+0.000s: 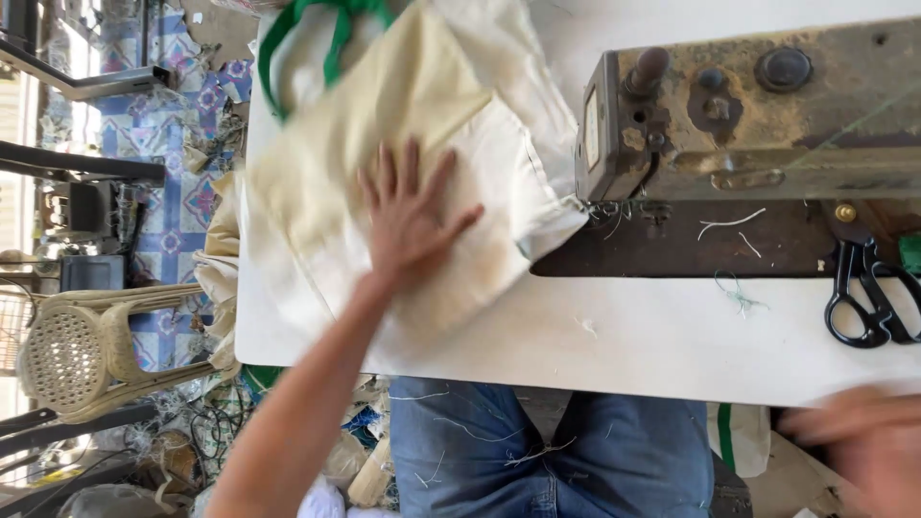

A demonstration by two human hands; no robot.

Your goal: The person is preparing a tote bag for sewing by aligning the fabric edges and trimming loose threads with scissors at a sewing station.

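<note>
Pressing flat on the cream cloth bag (403, 163), the left hand (411, 223) is lying palm down with fingers spread, gripping nothing, just pinning the fabric to the white tabletop (652, 336). The bag is sitting on the tabletop's left half, its green handles (331, 29) at the far edge, one corner lying just beside the needle end of the old sewing machine (748, 105).

The right hand (868, 446) is blurring at the lower right, off the tabletop edge; I cannot tell whether it is released or grasping anything.

Risks as I'm reading them:
- Only a flat palm is holding the bag. Any sideways pull and the fabric is sliding or bunching under the hand, since the layers are already looking loose and rumpled.
- The bag's left portion is hanging near the tabletop edge; its weight could be dragging it off toward the cluttered floor (173, 221).
- The corner near the needle area is sitting close to loose threads (734, 223); it could be snagging there.
- Black scissors (868, 293) are lying near the right edge, close to the moving right hand, so a careless sweep could be knocking them off.
</note>
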